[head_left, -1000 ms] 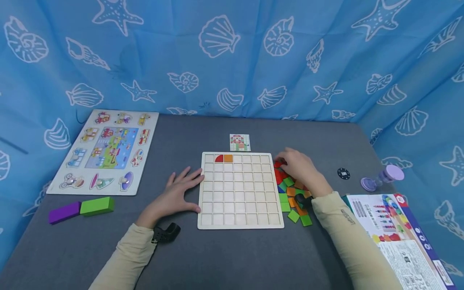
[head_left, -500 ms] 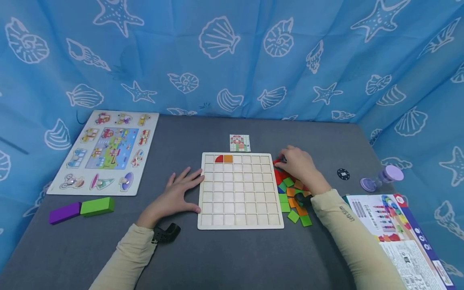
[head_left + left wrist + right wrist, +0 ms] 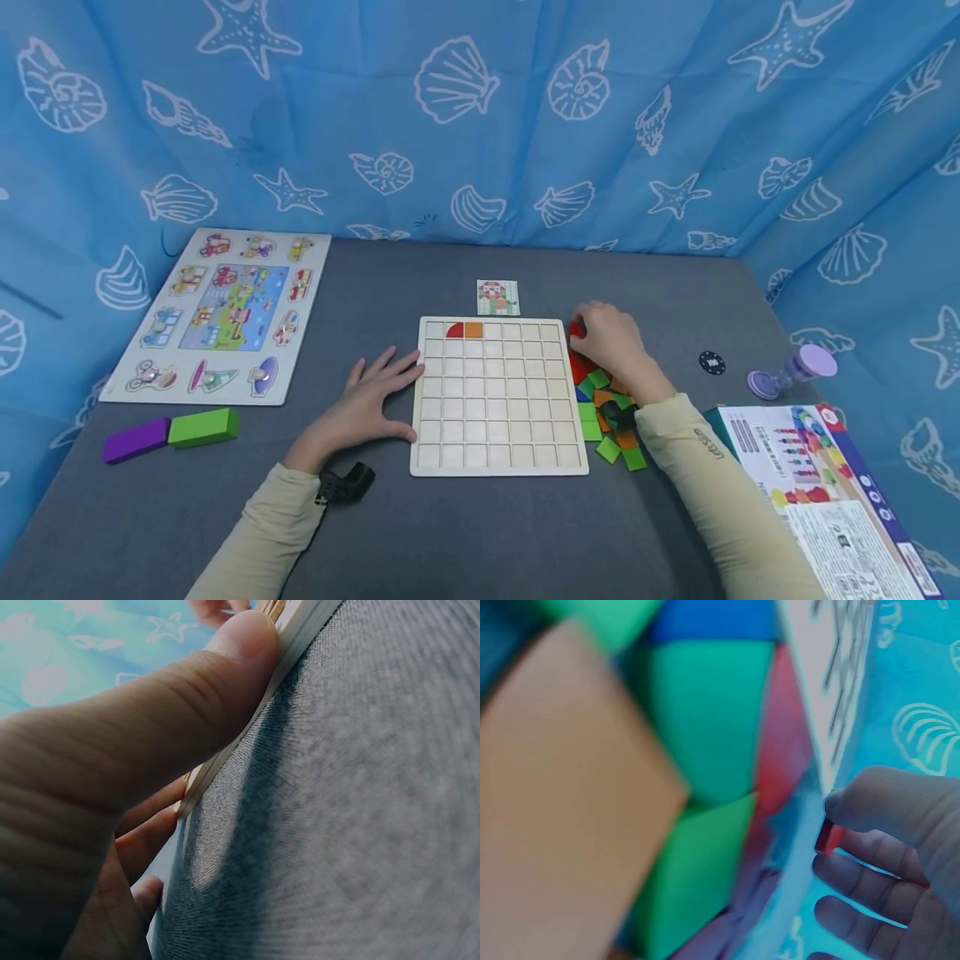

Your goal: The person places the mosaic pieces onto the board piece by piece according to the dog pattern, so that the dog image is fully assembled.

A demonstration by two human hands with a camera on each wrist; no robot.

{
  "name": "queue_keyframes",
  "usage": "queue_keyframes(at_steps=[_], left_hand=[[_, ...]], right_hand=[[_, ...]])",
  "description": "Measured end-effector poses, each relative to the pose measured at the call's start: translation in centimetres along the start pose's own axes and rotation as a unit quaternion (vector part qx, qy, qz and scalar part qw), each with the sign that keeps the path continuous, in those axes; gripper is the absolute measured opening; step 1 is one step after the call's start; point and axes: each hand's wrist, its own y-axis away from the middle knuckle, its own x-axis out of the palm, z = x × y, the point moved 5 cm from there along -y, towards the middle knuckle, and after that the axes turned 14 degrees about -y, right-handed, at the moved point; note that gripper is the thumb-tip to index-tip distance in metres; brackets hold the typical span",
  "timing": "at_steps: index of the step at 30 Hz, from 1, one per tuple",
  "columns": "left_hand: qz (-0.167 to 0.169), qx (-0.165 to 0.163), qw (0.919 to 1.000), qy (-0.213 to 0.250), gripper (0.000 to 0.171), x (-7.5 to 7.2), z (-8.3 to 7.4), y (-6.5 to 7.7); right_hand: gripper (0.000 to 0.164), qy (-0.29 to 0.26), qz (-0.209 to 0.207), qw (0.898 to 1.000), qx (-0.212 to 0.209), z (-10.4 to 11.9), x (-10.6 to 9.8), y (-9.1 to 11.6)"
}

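Observation:
A wooden grid board [image 3: 486, 408] lies mid-table, with a red quarter-round tile [image 3: 455, 331] and an orange square tile [image 3: 474, 331] side by side in its top row. My left hand [image 3: 367, 408] has its fingers spread, and the fingertips and thumb touch the board's left edge. In the right wrist view, my right hand [image 3: 892, 855] pinches a small red tile [image 3: 829, 837] between thumb and fingers, near the board's edge. Below that hand lies a pile of coloured tiles [image 3: 590, 421], partly hidden by the hand and wrist. A small picture card [image 3: 498, 297] lies just beyond the board.
At the left are a picture puzzle board [image 3: 217, 325], a purple block [image 3: 137, 440] and a green block [image 3: 204, 427]. To the right lie a black round chip [image 3: 712, 362], a lilac sand timer [image 3: 793, 371] and a printed box [image 3: 832, 492]. A curtain hangs behind the table.
My right hand has shifted slightly over the red tiles at the far end of the pile, its fingers drawing together. The left hand and the board keep their places.

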Motion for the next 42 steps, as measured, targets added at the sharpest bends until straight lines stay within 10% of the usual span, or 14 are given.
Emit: queue_keyframes(at_steps=[15,42], left_hand=[[0.0,-0.007,1.0,-0.004,0.1,0.1,0.1,0.0],[-0.002,0.001,1.0,0.001,0.099,0.2,0.3,-0.3]], right_hand=[[0.024,-0.009,0.061,0.992,-0.114,9.4,3.1,-2.9],[0.024,0.019,0.068,0.994,-0.089,10.3,3.5,-3.3]])
